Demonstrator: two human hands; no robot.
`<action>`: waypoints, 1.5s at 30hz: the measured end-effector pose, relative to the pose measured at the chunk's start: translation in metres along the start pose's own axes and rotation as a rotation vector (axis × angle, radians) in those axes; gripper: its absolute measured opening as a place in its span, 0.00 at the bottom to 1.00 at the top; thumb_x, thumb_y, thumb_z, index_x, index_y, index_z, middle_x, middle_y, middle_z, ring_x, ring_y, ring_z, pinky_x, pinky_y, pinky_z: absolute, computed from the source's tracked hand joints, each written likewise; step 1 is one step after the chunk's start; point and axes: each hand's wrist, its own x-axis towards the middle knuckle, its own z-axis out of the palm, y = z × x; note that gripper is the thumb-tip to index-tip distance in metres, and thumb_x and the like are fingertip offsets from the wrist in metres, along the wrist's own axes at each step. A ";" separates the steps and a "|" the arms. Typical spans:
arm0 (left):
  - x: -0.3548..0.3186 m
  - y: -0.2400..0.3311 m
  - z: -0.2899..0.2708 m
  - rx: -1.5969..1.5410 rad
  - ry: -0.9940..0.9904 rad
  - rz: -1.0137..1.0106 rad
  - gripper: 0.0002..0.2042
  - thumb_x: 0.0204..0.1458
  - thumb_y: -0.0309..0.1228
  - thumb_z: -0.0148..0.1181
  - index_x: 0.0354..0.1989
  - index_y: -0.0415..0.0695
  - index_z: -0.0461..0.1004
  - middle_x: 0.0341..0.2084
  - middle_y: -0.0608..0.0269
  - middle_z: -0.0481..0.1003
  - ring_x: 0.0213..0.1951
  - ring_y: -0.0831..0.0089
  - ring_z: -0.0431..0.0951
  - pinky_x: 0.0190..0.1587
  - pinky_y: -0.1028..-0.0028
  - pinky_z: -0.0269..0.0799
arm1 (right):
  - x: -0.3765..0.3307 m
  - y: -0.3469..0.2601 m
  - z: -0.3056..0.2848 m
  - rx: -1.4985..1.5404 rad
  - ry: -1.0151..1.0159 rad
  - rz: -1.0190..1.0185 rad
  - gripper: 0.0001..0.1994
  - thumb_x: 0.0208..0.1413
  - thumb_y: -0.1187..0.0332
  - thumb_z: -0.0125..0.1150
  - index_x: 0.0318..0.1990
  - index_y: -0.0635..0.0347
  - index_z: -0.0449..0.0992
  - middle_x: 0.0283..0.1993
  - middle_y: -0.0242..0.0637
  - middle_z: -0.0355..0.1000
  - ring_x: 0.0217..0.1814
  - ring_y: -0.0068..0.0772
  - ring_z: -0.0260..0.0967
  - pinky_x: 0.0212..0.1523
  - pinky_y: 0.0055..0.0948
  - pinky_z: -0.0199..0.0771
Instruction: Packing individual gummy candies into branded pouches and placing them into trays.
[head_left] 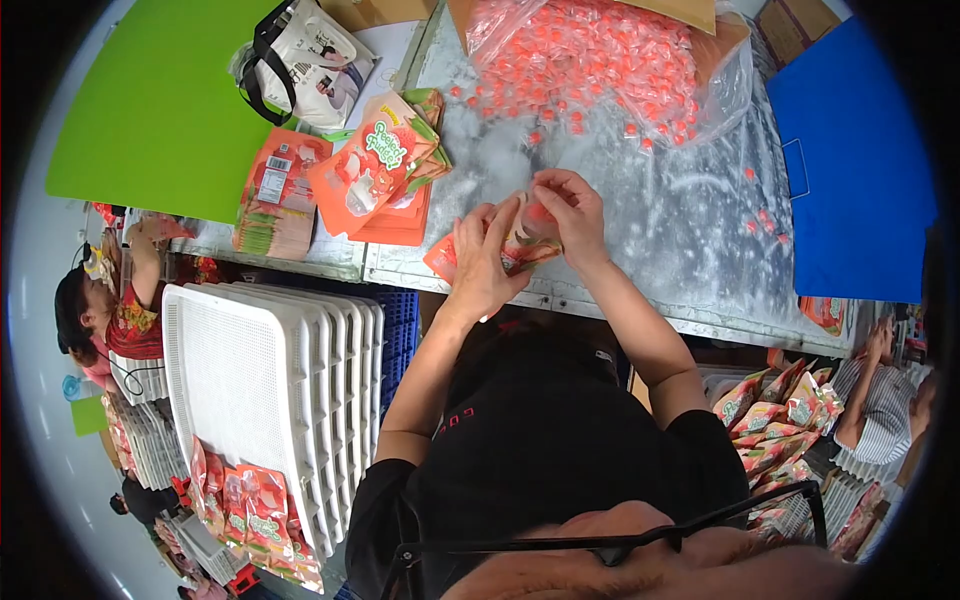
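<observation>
At the near edge of the metal table, my left hand (482,262) is closed around a red printed pouch (441,258), which lies tilted under its fingers. My right hand (575,217) is at the pouch's mouth, thumb and fingers bent together. Just below those fingertips is a see-through thing with red in it (540,216); its kind is not clear. Left of my hands lies a stack of flat red pouches (385,150), with another pile (280,190) beside it. Beyond my hands, small red balls in clear wrappers (590,60) fill a plastic-lined box, with several loose on the table.
A white tote bag (310,70) stands behind the pouches. Green board (150,110) and blue board (850,150) flank the table (680,230). Stacked white trays (230,340) stand at my left, filled pouches (770,430) at my right. Other people work on both sides.
</observation>
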 end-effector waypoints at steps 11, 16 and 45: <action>0.005 0.007 0.004 0.023 0.017 0.030 0.51 0.31 0.27 0.75 0.71 0.52 0.57 0.56 0.50 0.59 0.60 0.49 0.61 0.65 0.42 0.48 | 0.008 -0.017 0.001 0.023 -0.093 0.152 0.15 0.66 0.60 0.56 0.45 0.64 0.78 0.43 0.32 0.76 0.48 0.20 0.70 0.51 0.24 0.71; 0.009 0.001 0.002 -0.061 0.084 -0.031 0.51 0.31 0.26 0.74 0.71 0.51 0.56 0.56 0.49 0.58 0.59 0.47 0.61 0.65 0.43 0.50 | 0.001 -0.022 0.007 0.048 -0.195 0.020 0.17 0.69 0.58 0.50 0.46 0.64 0.78 0.45 0.31 0.75 0.50 0.20 0.70 0.52 0.23 0.69; -0.024 0.003 -0.029 -0.242 0.257 -0.142 0.50 0.37 0.21 0.72 0.72 0.44 0.51 0.59 0.44 0.59 0.62 0.49 0.61 0.65 0.58 0.59 | 0.043 0.041 -0.151 -0.120 0.098 -0.097 0.32 0.71 0.48 0.32 0.69 0.67 0.59 0.74 0.43 0.55 0.79 0.38 0.46 0.76 0.35 0.38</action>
